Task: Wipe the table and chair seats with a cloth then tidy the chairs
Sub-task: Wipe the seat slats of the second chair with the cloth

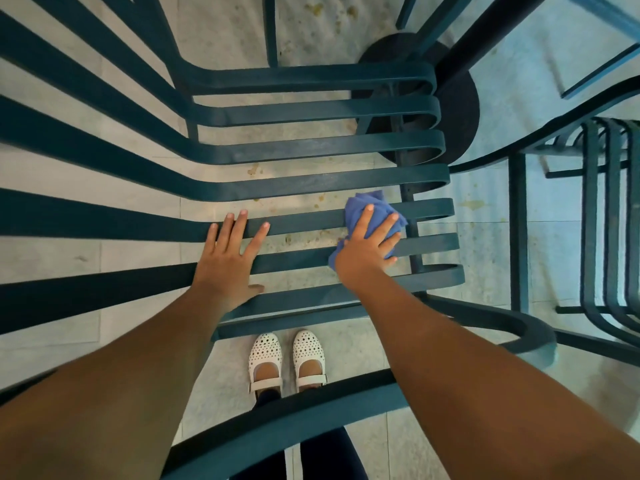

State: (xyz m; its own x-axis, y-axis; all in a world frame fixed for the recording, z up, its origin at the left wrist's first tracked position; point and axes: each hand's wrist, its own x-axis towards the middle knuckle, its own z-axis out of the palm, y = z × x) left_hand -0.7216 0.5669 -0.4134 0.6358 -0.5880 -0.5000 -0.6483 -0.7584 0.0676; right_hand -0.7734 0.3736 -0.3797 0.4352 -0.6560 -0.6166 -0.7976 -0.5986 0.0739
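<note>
Forearms reach to the chair seat (311, 181) at frame centre, my left hand (230, 261) flat and spread, my right hand (369, 245) pressing the blue cloth (372, 206) right of centre, so I judge seat-wiping underway, tidying undone.

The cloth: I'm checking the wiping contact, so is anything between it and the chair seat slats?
Nothing visible. The right hand presses the blue cloth straight onto the seat slats; the left hand rests flat on slats off to the side.

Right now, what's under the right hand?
A blue cloth lies under the right hand, pressed onto the chair's seat slats. The slat surface beneath the cloth is covered.
</note>
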